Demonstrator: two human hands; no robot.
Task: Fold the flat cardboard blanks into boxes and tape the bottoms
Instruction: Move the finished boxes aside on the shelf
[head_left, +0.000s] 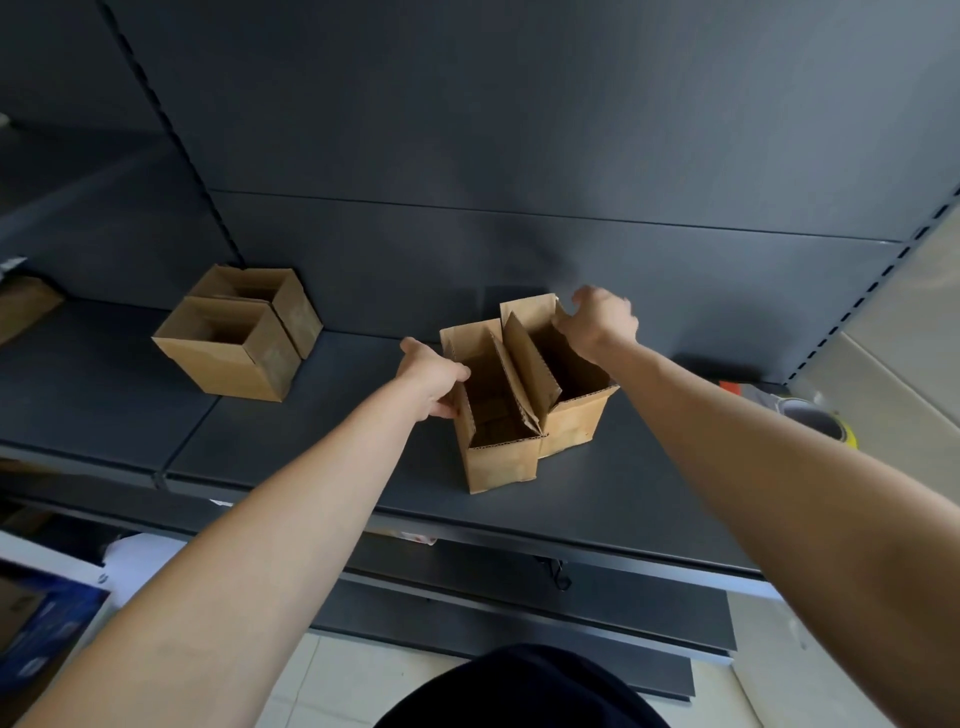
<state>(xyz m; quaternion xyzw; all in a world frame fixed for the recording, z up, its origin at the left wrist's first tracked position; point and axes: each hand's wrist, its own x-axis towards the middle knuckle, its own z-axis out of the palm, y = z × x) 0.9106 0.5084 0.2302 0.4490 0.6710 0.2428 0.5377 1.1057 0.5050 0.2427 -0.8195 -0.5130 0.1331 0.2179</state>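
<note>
Two small brown cardboard boxes stand upright and open-topped side by side on the dark grey shelf (322, 415). The nearer box (501, 462) is gripped at its left wall by my left hand (431, 376), thumb over the rim. The farther box (571, 423) is held at its far right top corner by my right hand (597, 322), fingers curled over the flap. Their inner top flaps stand up between them.
Two more folded open boxes (228, 353) (291, 301) stand together at the shelf's left. A tape roll (815, 418) lies at the far right by the wall. A lower shelf edge (519, 597) and a blue-printed carton (36, 639) lie below.
</note>
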